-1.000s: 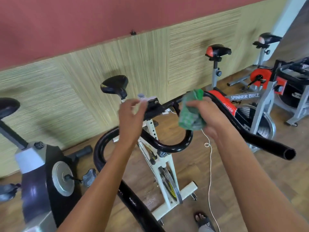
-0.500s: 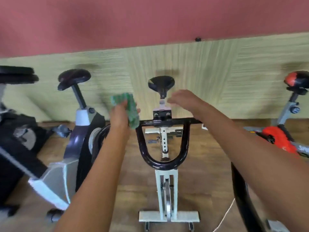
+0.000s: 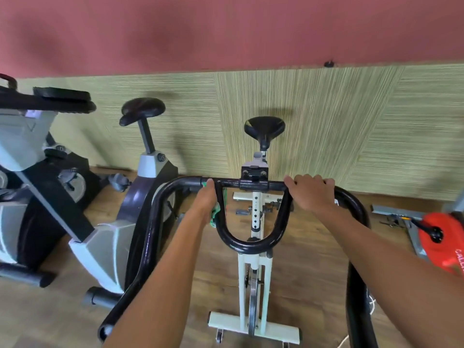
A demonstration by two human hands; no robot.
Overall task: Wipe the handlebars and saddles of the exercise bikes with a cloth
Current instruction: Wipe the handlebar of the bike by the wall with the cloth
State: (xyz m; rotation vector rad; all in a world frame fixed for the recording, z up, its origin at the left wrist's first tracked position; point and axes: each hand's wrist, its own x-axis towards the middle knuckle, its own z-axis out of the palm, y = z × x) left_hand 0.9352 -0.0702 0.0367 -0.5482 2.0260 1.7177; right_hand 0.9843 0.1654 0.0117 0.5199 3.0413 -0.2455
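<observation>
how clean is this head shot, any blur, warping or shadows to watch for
Head view: motion blur smears the red upper wall and softens the grey bike at the left edge; wide-angle warping bows the wall line and the black handlebar; both saddles throw soft shadows on the woven panel; the left hand and right hand stay fairly sharp, and the green cloth is mostly hidden.

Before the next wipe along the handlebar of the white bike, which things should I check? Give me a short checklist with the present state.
1. Green cloth in left hand: ok.
2. Cloth against handlebar: ok, at the left bend.
3. Right hand steadies the bar: ok, fingers curled over it.
4. Bar free to the left of the cloth: ok.
5. Black saddle wiped: cannot tell.
</observation>
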